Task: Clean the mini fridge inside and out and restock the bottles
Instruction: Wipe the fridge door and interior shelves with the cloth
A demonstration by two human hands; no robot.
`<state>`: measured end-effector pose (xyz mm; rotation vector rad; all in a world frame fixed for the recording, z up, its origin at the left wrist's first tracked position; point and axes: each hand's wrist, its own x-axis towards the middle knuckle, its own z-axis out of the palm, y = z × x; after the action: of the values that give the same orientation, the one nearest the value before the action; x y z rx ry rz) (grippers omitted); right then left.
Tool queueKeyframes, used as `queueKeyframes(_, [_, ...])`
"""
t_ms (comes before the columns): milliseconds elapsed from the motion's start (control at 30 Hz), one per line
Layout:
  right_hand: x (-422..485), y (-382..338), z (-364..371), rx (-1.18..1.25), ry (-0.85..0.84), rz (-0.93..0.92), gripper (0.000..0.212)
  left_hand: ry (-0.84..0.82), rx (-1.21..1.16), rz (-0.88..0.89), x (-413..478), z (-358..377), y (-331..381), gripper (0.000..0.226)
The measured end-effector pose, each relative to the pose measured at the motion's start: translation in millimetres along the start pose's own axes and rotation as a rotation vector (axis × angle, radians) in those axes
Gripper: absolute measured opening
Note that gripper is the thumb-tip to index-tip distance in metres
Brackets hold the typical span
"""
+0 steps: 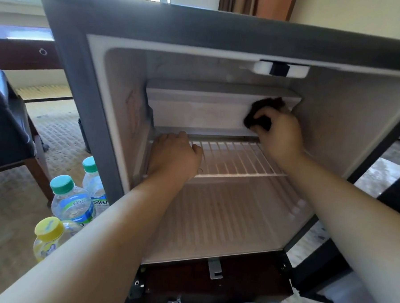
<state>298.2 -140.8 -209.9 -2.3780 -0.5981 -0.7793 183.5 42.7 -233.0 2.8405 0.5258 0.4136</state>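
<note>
Right hand (pixel 280 134) clutching dark cloth (pixel 262 111) against freezer compartment (pixel 196 111) (long axis left-right); left hand (pixel 173 157) flat, palm-down on wire shelf (pixel 235 158), holding nothing; mini fridge (pixel 82 80) mouth facing camera.

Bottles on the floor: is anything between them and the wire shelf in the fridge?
Yes. Both forearms cross the fridge opening; the left hand rests on the wire shelf, the right hand holds a cloth above it.

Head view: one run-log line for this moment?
phase: wiping inside | right hand: grips dark cloth on freezer box | left hand: rests on wire shelf | bottles: on floor
</note>
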Motion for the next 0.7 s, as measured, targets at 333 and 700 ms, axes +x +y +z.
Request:
queueKeyframes(333, [-10.5, -50.0, 41.4, -0.120, -0.277, 0.009, 0.024, 0.020, -0.012, -0.003, -2.4, -2.5, 1.5, 0.042])
queueKeyframes(700, [-12.4, -68.8, 53.3, -0.064, -0.150, -0.212, 0.024, 0.084, -0.030, 0.007, 0.7, 1.6, -0.7, 0.038])
